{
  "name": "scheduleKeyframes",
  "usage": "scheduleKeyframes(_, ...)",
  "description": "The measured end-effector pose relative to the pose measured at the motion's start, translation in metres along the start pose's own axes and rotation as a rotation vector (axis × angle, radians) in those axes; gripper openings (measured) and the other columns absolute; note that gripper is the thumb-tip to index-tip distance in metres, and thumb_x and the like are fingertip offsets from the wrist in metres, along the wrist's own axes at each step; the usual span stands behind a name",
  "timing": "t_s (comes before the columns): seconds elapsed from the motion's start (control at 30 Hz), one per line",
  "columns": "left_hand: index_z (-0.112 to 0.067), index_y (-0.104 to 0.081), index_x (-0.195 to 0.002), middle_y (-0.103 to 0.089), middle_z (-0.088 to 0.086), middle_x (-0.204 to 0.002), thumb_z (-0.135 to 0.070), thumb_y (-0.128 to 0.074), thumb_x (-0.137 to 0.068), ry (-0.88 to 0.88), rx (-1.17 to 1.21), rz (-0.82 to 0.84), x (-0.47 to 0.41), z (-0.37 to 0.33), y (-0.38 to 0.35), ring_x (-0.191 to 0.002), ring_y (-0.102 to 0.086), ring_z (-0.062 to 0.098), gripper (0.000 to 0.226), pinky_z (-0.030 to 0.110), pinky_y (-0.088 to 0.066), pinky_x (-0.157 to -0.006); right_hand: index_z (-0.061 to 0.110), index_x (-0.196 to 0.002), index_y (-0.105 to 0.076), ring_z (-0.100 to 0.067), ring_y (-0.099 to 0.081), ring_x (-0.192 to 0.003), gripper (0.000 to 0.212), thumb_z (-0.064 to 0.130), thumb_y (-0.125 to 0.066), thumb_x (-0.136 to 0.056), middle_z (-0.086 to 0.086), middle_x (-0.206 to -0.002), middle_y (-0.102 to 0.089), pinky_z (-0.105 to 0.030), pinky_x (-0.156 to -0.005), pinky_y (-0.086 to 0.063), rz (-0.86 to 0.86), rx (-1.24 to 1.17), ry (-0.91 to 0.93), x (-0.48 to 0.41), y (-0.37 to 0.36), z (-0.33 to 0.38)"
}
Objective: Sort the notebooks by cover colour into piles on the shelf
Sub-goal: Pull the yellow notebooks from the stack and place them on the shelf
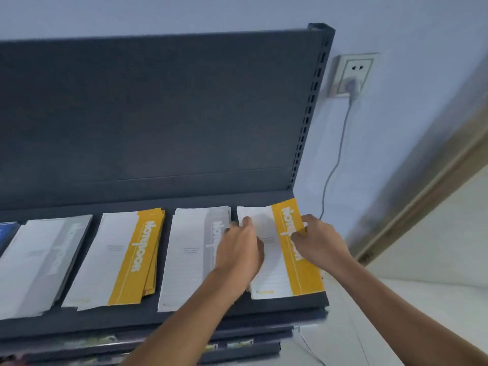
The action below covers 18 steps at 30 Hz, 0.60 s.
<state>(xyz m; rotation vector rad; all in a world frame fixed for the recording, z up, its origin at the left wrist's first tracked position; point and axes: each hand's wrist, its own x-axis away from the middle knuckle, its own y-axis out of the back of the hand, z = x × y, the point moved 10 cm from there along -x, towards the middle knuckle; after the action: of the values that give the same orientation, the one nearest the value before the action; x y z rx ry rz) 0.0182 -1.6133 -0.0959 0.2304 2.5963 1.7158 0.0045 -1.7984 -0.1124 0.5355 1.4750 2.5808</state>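
Observation:
Notebooks lie in piles along the dark shelf (184, 317). At the far right lies a yellow-banded notebook (301, 273). My left hand (239, 253) holds its left edge, thumb on the white part of the cover. My right hand (318, 240) pinches its right edge near the top. Left of it lies a grey-banded pile (190, 257), then a yellow-banded pile (132, 260) with fanned edges, then another grey-banded pile (45, 262). A blue notebook (6, 233) shows at the left border.
The shelf's dark back panel (158, 114) rises behind the piles, with a slotted upright (311, 101) at its right end. A wall socket (352, 75) with a plugged cable (335, 165) sits to the right. Lower shelves (158, 350) show below.

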Motion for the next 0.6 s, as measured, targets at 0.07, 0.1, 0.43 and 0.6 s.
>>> scheduleKeyframes(0.07,-0.009,-0.049,-0.127,-0.06,0.011,-0.11,-0.02,-0.049,-0.1,0.019,-0.04,-0.025,0.0,-0.001,0.0,-0.103,-0.058,0.03,0.029,0.038,-0.051,-0.073,0.018,-0.126,-0.051,-0.026,-0.06,-0.087,0.039,0.035,-0.051,-0.091,-0.001,-0.104,-0.064,-0.034,-0.065,-0.046,0.003,0.067,0.033,-0.006,0.0,-0.001)
scheduleKeyframes(0.1,-0.01,-0.049,-0.126,-0.06,0.01,-0.109,-0.022,-0.049,-0.1,0.031,-0.055,-0.04,0.0,-0.001,0.0,-0.102,-0.058,0.03,0.029,0.037,-0.049,-0.071,0.018,-0.124,-0.051,-0.026,-0.058,-0.086,0.037,0.036,-0.052,-0.091,0.0,-0.103,-0.062,-0.033,-0.063,-0.042,0.002,0.086,0.045,-0.007,0.001,-0.002)
scheduleKeyframes(0.43,-0.015,-0.054,-0.126,-0.061,0.003,-0.106,-0.031,-0.053,-0.099,0.077,-0.046,-0.141,0.01,0.015,0.018,-0.084,-0.059,0.02,0.032,0.028,-0.043,-0.064,0.014,-0.128,-0.051,-0.027,-0.058,-0.103,0.038,0.031,-0.052,-0.094,-0.004,-0.117,-0.057,-0.035,-0.07,-0.044,-0.064,0.133,0.242,-0.012,0.006,0.033)
scheduleKeyframes(0.6,-0.019,-0.053,-0.133,-0.064,0.003,-0.116,-0.035,-0.054,-0.099,0.133,-0.011,-0.179,0.026,0.06,0.051,-0.097,-0.064,0.022,0.038,0.033,-0.053,-0.074,0.015,-0.127,-0.054,-0.027,-0.054,-0.116,0.036,0.029,-0.051,-0.094,-0.005,-0.122,-0.056,-0.037,-0.078,-0.047,-0.009,0.147,0.43,0.005,-0.028,0.097)
